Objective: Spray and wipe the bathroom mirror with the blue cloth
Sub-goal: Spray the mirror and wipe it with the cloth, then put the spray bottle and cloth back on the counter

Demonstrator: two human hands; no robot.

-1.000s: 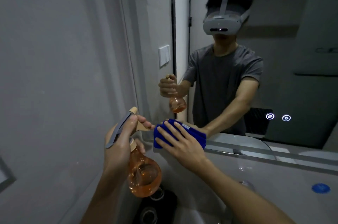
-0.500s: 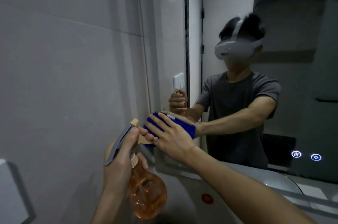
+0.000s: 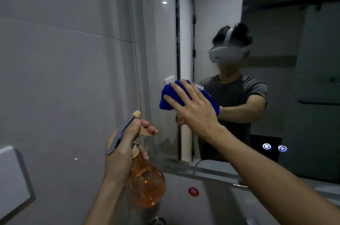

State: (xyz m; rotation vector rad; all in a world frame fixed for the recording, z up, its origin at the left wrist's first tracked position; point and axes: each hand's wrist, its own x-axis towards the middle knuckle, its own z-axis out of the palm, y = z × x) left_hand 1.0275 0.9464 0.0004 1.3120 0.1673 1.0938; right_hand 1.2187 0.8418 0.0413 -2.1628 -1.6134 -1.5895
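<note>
The bathroom mirror (image 3: 276,22) fills the right half of the view and reflects a person in a grey shirt wearing a headset. My right hand (image 3: 193,109) lies flat with spread fingers on the folded blue cloth (image 3: 168,96), pressing it against the glass near the mirror's left edge, at mid height. My left hand (image 3: 123,147) grips the neck and trigger of an orange spray bottle (image 3: 147,182) below and left of the cloth, nozzle pointing up toward the mirror. The bottle hangs upright over the counter.
A grey tiled wall (image 3: 64,77) closes the left side, with a white plate (image 3: 12,178) low on it. The mirror's lower ledge (image 3: 202,169) runs above the counter, where a red round sticker (image 3: 193,191) sits. Two lit touch icons (image 3: 274,147) glow in the mirror.
My right hand has slid the blue cloth up the mirror from its bottom edge to mid height. The view has tilted upward. My left hand holds the bottle as before.
</note>
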